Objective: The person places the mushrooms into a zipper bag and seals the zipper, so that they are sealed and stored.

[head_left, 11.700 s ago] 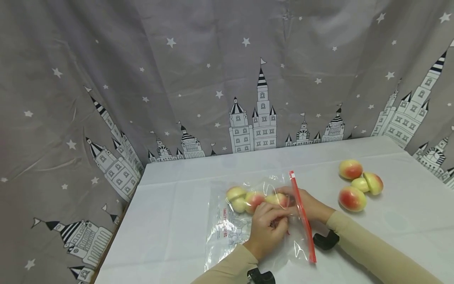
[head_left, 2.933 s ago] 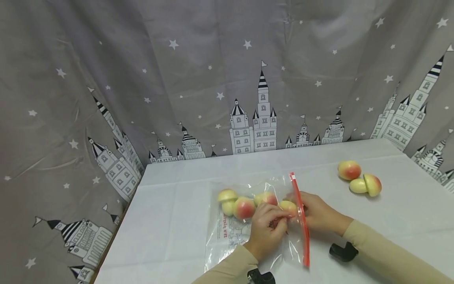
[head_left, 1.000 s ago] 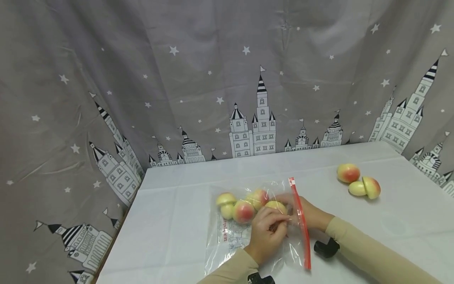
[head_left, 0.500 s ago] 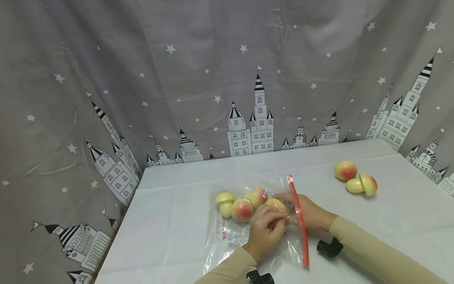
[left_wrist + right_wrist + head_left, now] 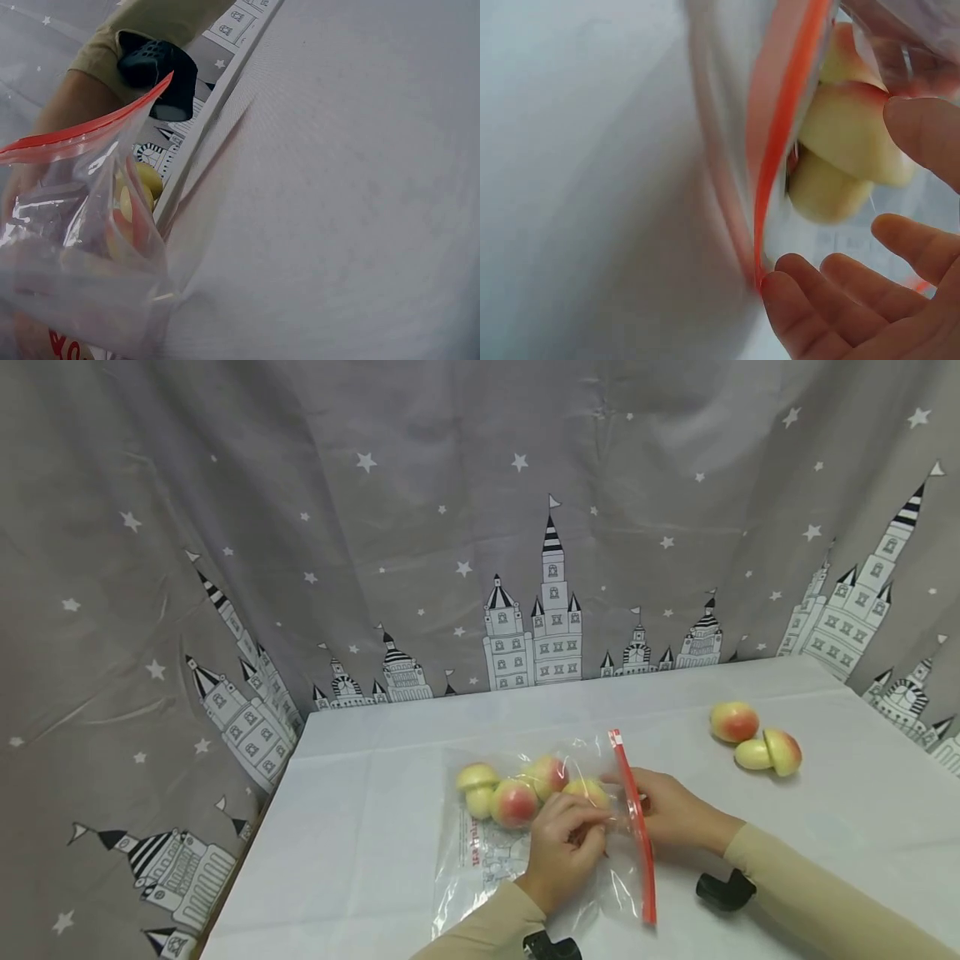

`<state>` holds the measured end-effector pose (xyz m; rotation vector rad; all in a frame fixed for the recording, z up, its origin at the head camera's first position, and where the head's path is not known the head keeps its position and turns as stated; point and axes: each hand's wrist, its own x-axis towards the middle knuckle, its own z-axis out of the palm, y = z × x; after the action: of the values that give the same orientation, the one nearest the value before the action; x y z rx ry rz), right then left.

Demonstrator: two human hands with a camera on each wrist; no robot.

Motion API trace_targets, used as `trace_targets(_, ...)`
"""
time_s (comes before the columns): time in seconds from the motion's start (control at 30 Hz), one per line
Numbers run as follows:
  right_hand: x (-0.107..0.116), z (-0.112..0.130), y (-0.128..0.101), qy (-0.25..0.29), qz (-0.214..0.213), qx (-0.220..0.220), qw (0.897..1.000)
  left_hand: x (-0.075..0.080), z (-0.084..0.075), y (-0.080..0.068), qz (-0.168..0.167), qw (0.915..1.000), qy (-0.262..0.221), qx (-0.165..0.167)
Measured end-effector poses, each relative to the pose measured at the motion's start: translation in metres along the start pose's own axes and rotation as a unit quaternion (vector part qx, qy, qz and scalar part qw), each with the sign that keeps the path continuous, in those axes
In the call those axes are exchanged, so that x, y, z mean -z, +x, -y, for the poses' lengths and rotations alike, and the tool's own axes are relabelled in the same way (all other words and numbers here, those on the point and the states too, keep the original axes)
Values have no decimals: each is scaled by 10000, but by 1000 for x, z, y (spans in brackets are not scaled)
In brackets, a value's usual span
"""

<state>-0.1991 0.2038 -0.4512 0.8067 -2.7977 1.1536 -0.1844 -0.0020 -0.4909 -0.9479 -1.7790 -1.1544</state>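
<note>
Where head view hides, right hand [image 5: 870, 300] open by bag [image 5: 780, 150]

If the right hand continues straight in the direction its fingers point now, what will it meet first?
Probably the yellow fruit piece just inside the bag's red zip edge; the right hand fingers point into the opening, though depth is unclear.

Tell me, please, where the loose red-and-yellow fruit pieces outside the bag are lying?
In the head view the loose fruit pieces lie on the white table, far right, beyond the right hand.
</note>
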Motion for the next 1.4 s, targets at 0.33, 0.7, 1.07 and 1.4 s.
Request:
trace_targets(0.33,38,-10,-32,-162,-430,-89,9989,-1,-1,-1,-36,10000,0,36)
trace_targets(0.7,77,-23,-47,-815,-983,-352,9912,-1,-3,0,-45,9999,-50,99)
trace_targets(1.07,115,-36,-57,-983,-1322,-1088,9803,-3,-3,2,-40,9999,-55,92)
trace_targets(1.4,144,-56,-61,-1244,-1462,-1591,9684,-3,-4,3,-13,9999,-14,163)
